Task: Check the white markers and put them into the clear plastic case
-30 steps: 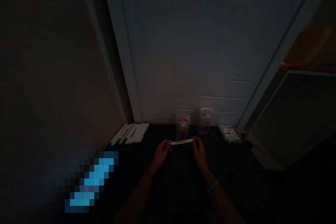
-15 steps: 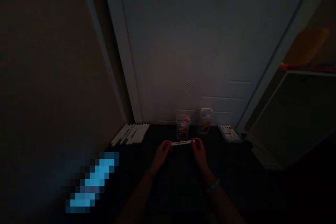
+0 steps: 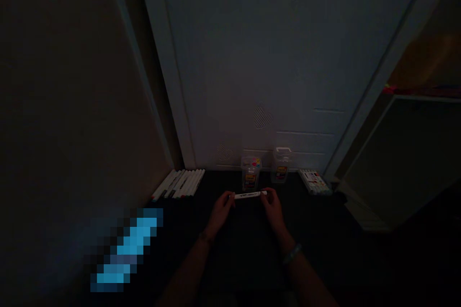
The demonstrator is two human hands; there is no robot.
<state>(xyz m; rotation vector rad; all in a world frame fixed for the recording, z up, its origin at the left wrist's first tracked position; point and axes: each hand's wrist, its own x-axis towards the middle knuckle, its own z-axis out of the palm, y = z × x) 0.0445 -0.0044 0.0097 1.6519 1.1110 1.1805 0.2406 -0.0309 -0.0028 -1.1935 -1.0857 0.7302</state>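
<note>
The scene is very dark. Both hands hold one white marker (image 3: 249, 194) level over a dark floor. My left hand (image 3: 221, 211) pinches its left end and my right hand (image 3: 272, 207) pinches its right end. A bracelet shows on my right wrist. Just beyond the marker stand two clear plastic marker boxes (image 3: 251, 173) (image 3: 281, 165) against a white door.
A row of several white markers (image 3: 180, 183) lies on the floor at the left by the door frame. Another small batch of markers (image 3: 314, 182) lies at the right. A dark framed panel (image 3: 403, 158) leans at the right. A blurred blue patch sits lower left.
</note>
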